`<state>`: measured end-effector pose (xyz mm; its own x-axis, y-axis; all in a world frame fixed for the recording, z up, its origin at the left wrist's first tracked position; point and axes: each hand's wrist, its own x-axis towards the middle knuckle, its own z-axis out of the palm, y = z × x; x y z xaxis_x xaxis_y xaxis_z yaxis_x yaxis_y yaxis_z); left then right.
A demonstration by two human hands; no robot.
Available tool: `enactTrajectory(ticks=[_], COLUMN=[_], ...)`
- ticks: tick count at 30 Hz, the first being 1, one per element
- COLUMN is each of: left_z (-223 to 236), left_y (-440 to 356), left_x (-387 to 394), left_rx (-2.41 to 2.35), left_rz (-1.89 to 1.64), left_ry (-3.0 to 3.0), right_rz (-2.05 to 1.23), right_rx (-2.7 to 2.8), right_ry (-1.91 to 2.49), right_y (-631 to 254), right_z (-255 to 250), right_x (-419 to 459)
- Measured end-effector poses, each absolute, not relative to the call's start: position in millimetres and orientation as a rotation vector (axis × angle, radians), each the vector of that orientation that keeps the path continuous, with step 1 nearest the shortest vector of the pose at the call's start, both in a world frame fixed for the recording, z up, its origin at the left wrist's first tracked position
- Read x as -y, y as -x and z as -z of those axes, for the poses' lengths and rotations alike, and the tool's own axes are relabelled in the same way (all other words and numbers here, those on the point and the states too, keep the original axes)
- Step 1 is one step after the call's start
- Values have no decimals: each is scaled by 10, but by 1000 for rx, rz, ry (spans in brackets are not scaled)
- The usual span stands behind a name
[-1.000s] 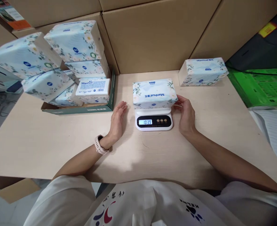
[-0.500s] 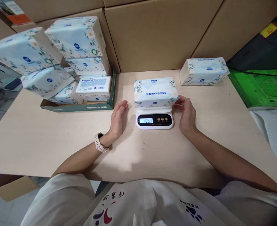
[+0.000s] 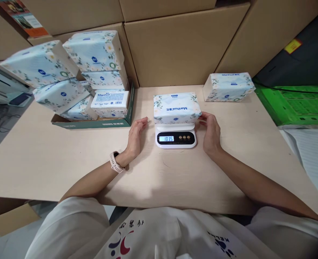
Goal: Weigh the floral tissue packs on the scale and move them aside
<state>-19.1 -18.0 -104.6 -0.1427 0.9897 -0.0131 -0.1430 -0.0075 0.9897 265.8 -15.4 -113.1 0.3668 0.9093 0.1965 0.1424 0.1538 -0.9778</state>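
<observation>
A pack of tissues (image 3: pixel 177 109) in pale blue floral wrap lies on the white digital kitchen scale (image 3: pixel 162 144). The lit display (image 3: pixel 166 139) on its black front panel shows digits. My left hand (image 3: pixel 136 138) rests on its edge on the table, left of the scale, fingers stretched out and holding nothing. On the other side, my right hand (image 3: pixel 211 133) stands with loosely bent, open fingers. Its fingertips are at the pack's right end; whether they touch it I cannot tell.
A shallow green carton tray (image 3: pixel 94 124) at the left holds several stacked tissue packs (image 3: pixel 94 54). Another tissue pack (image 3: pixel 229 87) stands at the back right. Large cardboard boxes (image 3: pixel 172 54) line the table's far edge. A green crate (image 3: pixel 291 106) is off to the right.
The camera view has shifted slightly. The last digit on the scale's display has changed from 7 to 5. Both hands stay in about the same place beside the scale.
</observation>
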Motion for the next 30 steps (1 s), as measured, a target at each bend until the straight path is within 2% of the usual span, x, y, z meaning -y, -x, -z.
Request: enactTrajectory(ticks=[6, 11, 17, 24, 30], left_z=[992, 704, 333, 83, 189], left_y=[234, 132, -130, -588, -836], left_x=[187, 79, -121, -989, -1609], left_rx=[-1156, -1186, -1126, -927, -981], left_rz=[-1266, -1205, -960, -986, -943], left_ry=[-1260, -1423, -1557, -1465, -1244], right_rz=[-736, -750, -848, -720, -492], right_rx=[1167, 1263, 1274, 1224, 1401], right_ry=[1333, 1348, 1372, 1443, 1697], right_y=[-2646, -2585, -2588, -2973, -3039], right_z=[1061, 992, 1003, 798, 569], right_x=[218, 199, -19, -919, -1378])
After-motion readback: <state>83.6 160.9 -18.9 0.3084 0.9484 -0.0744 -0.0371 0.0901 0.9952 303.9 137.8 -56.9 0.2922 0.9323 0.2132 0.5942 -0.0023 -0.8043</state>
